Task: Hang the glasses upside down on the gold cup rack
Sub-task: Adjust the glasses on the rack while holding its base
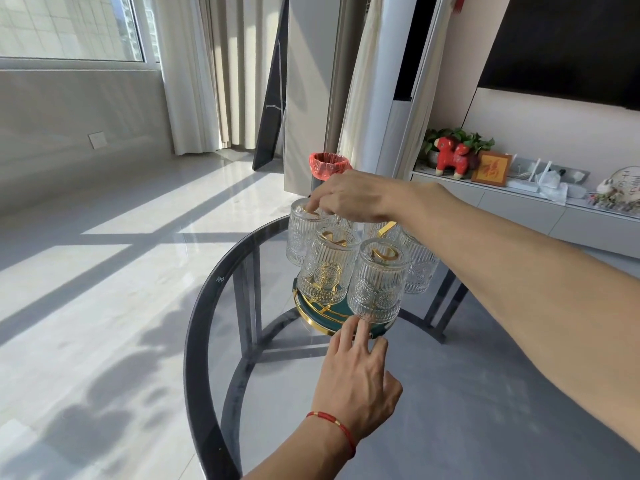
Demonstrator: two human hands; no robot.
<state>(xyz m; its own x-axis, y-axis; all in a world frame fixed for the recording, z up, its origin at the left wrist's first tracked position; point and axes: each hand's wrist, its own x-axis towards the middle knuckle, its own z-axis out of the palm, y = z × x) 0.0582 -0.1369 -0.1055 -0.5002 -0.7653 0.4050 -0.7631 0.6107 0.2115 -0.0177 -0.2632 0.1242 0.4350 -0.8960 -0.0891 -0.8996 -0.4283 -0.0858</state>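
The gold cup rack (317, 311) with a green round base stands on a round glass table (214, 282). Several ribbed clear glasses hang upside down on its arms: one at front centre (327, 268), one at front right (377, 282), one at the right rear (420, 268). My right hand (356, 199) reaches over the rack, its fingertips resting on the upturned bottom of the far left glass (301, 233). My left hand (356, 372), with a red string bracelet, has its fingers spread and touching the rack's base rim below the front right glass.
A dark bin with a red liner (327, 166) stands on the floor behind the table. A low white cabinet (519, 202) with a red toy, a framed picture and plants runs along the right wall. Curtains and a window lie at the back left.
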